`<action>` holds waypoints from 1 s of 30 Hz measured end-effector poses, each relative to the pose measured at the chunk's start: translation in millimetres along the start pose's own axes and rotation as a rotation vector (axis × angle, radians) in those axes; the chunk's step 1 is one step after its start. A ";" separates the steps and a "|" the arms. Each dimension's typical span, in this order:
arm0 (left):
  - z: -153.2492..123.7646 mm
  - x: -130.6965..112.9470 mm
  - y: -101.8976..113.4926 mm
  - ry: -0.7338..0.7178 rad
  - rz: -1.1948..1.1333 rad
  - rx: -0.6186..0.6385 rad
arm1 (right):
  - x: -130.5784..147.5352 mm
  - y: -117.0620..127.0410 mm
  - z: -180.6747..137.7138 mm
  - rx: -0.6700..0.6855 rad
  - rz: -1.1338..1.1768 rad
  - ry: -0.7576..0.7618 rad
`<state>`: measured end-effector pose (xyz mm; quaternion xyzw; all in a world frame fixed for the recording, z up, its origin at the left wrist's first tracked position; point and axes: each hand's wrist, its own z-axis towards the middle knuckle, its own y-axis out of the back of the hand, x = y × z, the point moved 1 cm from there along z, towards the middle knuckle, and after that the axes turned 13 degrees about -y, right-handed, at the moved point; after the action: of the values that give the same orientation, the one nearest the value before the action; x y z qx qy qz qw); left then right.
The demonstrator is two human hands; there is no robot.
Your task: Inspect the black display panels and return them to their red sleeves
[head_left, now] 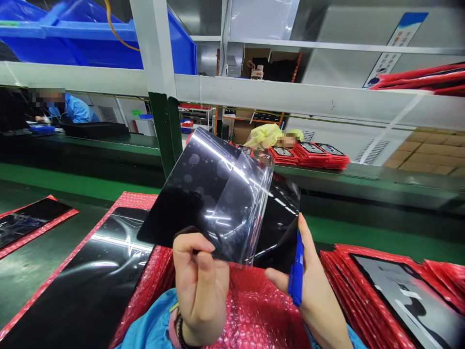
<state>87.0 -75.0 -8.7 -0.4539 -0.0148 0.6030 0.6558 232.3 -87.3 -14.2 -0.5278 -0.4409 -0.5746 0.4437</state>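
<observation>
The glossy black rectangular panel [181, 189] sits at the centre of the view, tilted, with a clear plastic film [232, 194] over much of its face; the film's loose edge bends down toward five o'clock. The panel's edges have little room: its corner toward eight o'clock overlaps, in the view, a large dark glossy sheet [94, 271], and its top edge stands before the green-wrapped post [165, 131] toward eleven.

The left hand [203, 286], near seven o'clock, has thumb and forefinger pressed together at the panel's lower edge; whether they pinch film alone I cannot tell. The right hand [316, 281], between four and five, grips the panel's right edge and carries one blue pen [297, 271] along its fingers. Red bubble wrap [261, 300] lies under both, at six.

Toward eight and nine lie two dark sheets on red wrapping: the large one and a smaller dark sheet [32, 220], a strip of green tabletop [54, 257] between them. At four o'clock, one stack of red bubble-wrap pouches [363, 291] bears one grey panel with a black border [414, 295], near the right wrist. Two other people appear: one in blue [80, 110] near ten, one in yellow [265, 134] near one.
</observation>
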 end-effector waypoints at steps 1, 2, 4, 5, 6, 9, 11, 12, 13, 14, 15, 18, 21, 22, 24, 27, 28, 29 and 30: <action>-2.3 -1.0 -0.5 -0.027 0.013 0.003 | -1.6 -0.9 1.0 -0.007 0.006 -0.022; -3.1 -1.7 -0.7 -0.058 0.027 -0.001 | -2.9 -1.5 1.5 -0.015 0.011 -0.033; -0.3 -1.9 -0.3 -0.110 0.048 -0.021 | -4.1 -1.7 0.7 -0.030 0.004 -0.020; 2.8 -1.6 0.1 -0.125 0.049 -0.035 | -3.8 -1.1 -0.6 -0.036 -0.010 -0.007; 6.7 -0.9 0.5 -0.124 0.037 -0.050 | -3.1 -0.2 -2.2 -0.043 -0.034 0.004; 19.8 2.8 2.4 -0.063 -0.049 -0.087 | 0.2 2.3 -7.9 -0.049 -0.118 0.013; 28.6 5.6 4.6 -0.029 -0.073 -0.102 | 1.9 2.4 -10.9 -0.036 -0.099 0.033; 32.9 6.9 5.9 -0.018 -0.071 -0.111 | 2.2 1.8 -12.0 -0.019 -0.053 0.038; 37.1 8.2 7.4 -0.010 -0.069 -0.124 | 2.2 0.9 -13.0 0.007 0.012 0.036; 41.1 9.4 8.7 0.000 -0.073 -0.135 | 2.0 -0.1 -13.9 0.040 0.087 0.030; 44.9 10.6 9.8 0.019 -0.088 -0.140 | 1.7 -1.3 -14.6 0.077 0.160 0.020; 54.1 13.7 11.7 0.070 -0.171 -0.143 | 1.6 -3.6 -15.9 0.179 0.332 0.009; 59.1 17.0 13.1 0.117 -0.227 -0.143 | 2.6 -4.5 -16.4 0.272 0.411 0.021; 59.9 18.0 13.5 0.137 -0.239 -0.145 | 2.8 -4.7 -16.8 0.297 0.414 0.018; 60.7 19.6 13.7 0.179 -0.256 -0.153 | 2.6 -5.1 -18.5 0.325 0.405 0.003; 61.2 20.2 12.2 0.201 -0.251 -0.166 | 2.2 -6.1 -22.2 0.304 0.419 -0.029; 61.4 20.2 11.5 0.196 -0.243 -0.167 | 2.6 -6.6 -23.2 0.289 0.428 -0.044; 61.6 20.2 11.0 0.185 -0.232 -0.168 | 3.5 -7.1 -23.8 0.276 0.438 -0.059; 62.0 20.4 10.8 0.170 -0.218 -0.170 | 5.0 -7.7 -24.0 0.269 0.451 -0.071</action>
<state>49.1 -24.3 10.3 -0.5529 -0.0596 0.4842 0.6755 219.4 -109.3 -10.9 -0.5687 -0.3998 -0.3789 0.6109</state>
